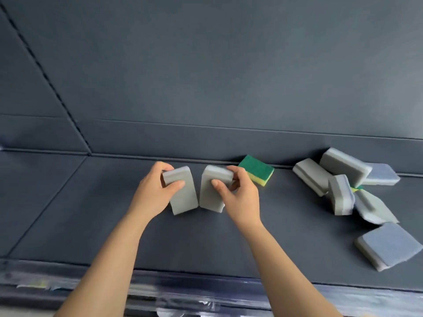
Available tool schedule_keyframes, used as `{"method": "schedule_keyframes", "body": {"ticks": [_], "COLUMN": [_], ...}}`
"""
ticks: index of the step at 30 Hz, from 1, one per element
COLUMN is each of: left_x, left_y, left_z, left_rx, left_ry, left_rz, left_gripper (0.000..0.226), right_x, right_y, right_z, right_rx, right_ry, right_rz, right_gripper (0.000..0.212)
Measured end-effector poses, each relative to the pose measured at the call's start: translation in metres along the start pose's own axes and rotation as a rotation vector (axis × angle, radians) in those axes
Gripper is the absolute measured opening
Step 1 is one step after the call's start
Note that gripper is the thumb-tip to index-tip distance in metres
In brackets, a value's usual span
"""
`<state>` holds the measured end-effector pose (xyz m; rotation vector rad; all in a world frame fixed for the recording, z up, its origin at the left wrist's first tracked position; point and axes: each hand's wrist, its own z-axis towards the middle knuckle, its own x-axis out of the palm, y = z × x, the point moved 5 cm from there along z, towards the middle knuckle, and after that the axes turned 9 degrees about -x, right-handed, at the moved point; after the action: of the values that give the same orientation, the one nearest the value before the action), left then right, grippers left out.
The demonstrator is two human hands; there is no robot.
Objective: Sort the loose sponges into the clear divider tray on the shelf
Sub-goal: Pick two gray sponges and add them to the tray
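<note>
My left hand point(154, 191) grips a grey sponge point(183, 195) standing on edge on the dark shelf point(91, 213). Right beside it my right hand point(238, 195) grips a second grey sponge point(211, 197), also on edge, the two nearly touching at the bottom. Behind my right hand a green-and-yellow sponge point(257, 170) lies against the back wall. A loose pile of several grey sponges point(343, 177) lies at the right, with one more grey sponge point(389, 245) nearer the front edge. No clear divider tray is visible on the shelf surface.
The shelf's dark back wall point(206, 138) rises right behind the sponges. A clear plastic strip point(160, 287) runs along the shelf's front edge. A seam point(45, 209) crosses the shelf at the left.
</note>
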<state>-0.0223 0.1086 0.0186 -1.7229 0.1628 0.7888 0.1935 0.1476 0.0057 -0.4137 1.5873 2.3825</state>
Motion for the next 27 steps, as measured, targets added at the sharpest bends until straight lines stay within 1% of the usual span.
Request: {"method": "schedule_keyframes", "body": {"ticks": [5, 9, 14, 17, 22, 27], "left_x": [-0.063, -0.118, -0.192, -0.235, -0.299, -0.351], "left_y": [0.043, 0.078, 0.124, 0.151, 0.196, 0.231], "left_z": [-0.025, -0.048, -0.077, -0.092, -0.110, -0.117], "left_rx": [-0.056, -0.082, -0.088, -0.091, -0.093, -0.090], "left_ry": [-0.127, -0.235, -0.336, -0.374, -0.421, -0.449], "left_rz": [-0.141, -0.183, -0.196, -0.217, -0.205, -0.194], "left_gripper": [0.023, 0.023, 0.025, 0.026, 0.027, 0.028], "right_x": [0.052, 0.101, 0.171, 0.213, 0.281, 0.336], "right_y": [0.039, 0.076, 0.126, 0.154, 0.197, 0.232], "right_z": [-0.012, -0.028, -0.058, -0.078, -0.109, -0.128], "right_rx": [-0.045, -0.071, -0.076, -0.086, -0.127, -0.167], "right_ry": [0.092, 0.162, 0.222, 0.233, 0.275, 0.315], "right_rz": [0.018, 0.073, 0.131, 0.165, 0.197, 0.207], "right_gripper": [0.040, 0.040, 0.047, 0.045, 0.034, 0.033]}}
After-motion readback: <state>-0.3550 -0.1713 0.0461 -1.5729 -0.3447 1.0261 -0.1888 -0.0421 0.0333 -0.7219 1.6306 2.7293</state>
